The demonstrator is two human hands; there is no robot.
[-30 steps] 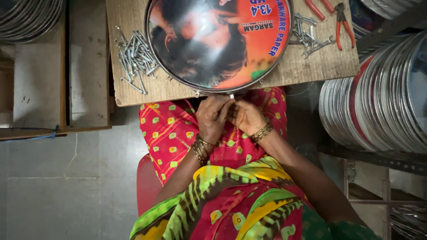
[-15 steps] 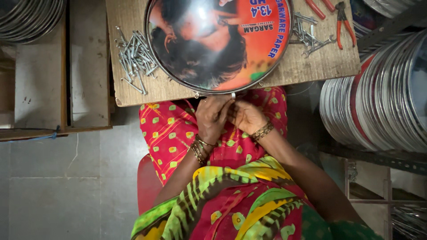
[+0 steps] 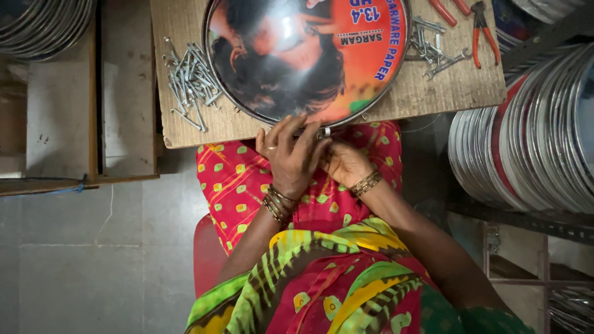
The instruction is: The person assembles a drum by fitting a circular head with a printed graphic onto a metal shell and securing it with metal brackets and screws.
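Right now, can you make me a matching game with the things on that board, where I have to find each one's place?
Things:
1. pile of nails
2. pliers
3. round drum
4. left hand

Places:
A. at the near rim of the drum, beside the right hand
B. far right corner of the wooden board
C. middle of the board
D. left part of the board

Pairs: 1-D, 2-B, 3-C, 4-A
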